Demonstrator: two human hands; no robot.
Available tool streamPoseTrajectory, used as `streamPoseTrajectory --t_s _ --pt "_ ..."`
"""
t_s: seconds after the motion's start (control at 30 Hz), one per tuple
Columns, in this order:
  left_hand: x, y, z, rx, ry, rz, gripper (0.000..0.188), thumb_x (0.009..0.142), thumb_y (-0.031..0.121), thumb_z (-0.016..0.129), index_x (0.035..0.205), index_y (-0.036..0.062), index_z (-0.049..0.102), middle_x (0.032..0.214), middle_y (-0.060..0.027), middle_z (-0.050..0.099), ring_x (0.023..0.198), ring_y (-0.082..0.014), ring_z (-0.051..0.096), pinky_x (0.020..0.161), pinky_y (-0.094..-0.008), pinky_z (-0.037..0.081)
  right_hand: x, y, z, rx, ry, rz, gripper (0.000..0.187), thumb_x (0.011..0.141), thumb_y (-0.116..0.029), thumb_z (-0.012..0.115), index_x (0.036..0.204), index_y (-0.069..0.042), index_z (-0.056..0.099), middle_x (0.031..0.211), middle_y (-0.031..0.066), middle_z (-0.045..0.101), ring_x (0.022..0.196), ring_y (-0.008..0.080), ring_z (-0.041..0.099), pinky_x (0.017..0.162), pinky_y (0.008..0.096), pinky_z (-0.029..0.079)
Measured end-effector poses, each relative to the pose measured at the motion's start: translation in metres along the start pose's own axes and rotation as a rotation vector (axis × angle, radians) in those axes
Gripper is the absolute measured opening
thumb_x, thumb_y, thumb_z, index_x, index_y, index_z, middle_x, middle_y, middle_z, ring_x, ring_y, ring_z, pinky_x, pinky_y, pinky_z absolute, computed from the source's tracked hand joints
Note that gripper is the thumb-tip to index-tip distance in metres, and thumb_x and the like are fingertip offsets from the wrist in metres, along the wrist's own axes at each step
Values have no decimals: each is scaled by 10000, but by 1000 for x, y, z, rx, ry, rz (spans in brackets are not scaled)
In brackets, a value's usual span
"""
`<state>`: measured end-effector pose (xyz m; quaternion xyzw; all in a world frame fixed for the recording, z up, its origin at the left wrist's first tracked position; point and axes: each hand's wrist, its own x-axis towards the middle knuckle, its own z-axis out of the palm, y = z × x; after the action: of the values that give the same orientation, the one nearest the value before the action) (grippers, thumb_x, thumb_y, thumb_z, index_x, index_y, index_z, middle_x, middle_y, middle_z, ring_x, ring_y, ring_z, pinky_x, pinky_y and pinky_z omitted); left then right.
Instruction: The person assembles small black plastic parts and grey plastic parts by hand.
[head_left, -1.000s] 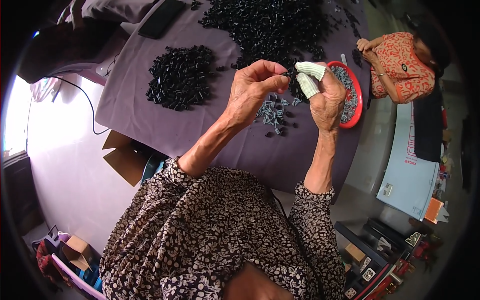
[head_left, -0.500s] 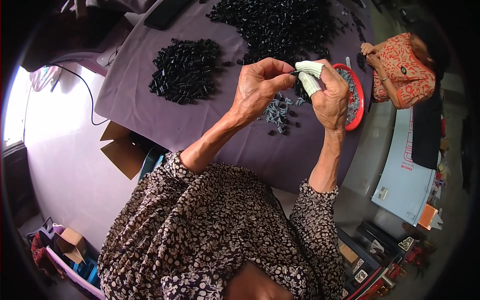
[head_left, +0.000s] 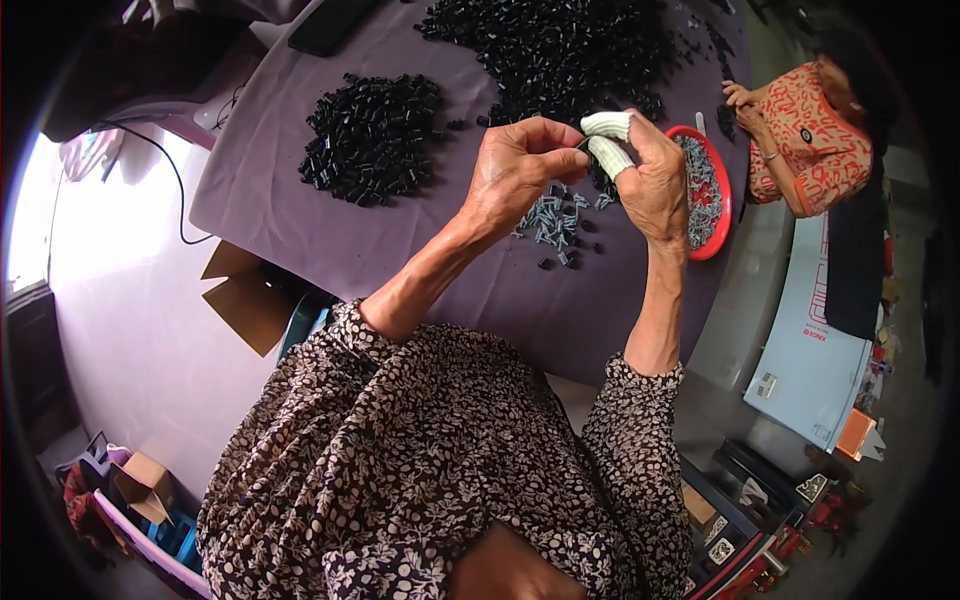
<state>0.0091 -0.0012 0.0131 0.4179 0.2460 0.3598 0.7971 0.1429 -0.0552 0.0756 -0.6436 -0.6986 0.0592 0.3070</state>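
My left hand [head_left: 515, 170] pinches a small black piece between thumb and forefinger, mostly hidden by the fingertips. Close against it, my right hand [head_left: 650, 180] wears pale ribbed finger covers [head_left: 607, 140] on thumb and forefinger, and these tips are closed at the same black piece. What else they hold is too small to make out. Below the hands, small grey metal-like pieces [head_left: 553, 225] lie scattered on the purple cloth [head_left: 455, 285] with a few black ones. Just right of my right hand, a red tray [head_left: 722, 205] holds many more grey pieces.
A big heap of black pieces [head_left: 550, 50] covers the far table, with a smaller black heap [head_left: 370, 140] to the left. A dark flat phone-like object [head_left: 332, 25] lies far left. Another person [head_left: 815, 135] sits at the right edge. An open cardboard box [head_left: 245, 305] stands below the table's left side.
My right hand has shifted slightly left, its covered fingertips coming closer to my left fingertips. My left hand stays almost in place. The other person's hand has moved a little.
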Motion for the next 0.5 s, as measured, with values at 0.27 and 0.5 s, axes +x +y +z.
streamPoseTrajectory --t_s 0.27,0.5 --pt "1 3 -4 -157 -74 -161 149 832 120 601 883 -19 588 777 -94 629 683 -158 615 686 -290 524 -6 2 3 128 44 103 246 740 -2 629 984 -22 601 823 70 638 741 137 608 656 254 471" --pt "8 -10 -8 -390 -78 -266 145 833 117 597 910 -5 584 831 -104 629 748 -181 621 712 -317 520 -13 1 5 -154 30 -20 326 699 -74 684 1001 -12 577 866 105 595 796 256 592 686 327 478"
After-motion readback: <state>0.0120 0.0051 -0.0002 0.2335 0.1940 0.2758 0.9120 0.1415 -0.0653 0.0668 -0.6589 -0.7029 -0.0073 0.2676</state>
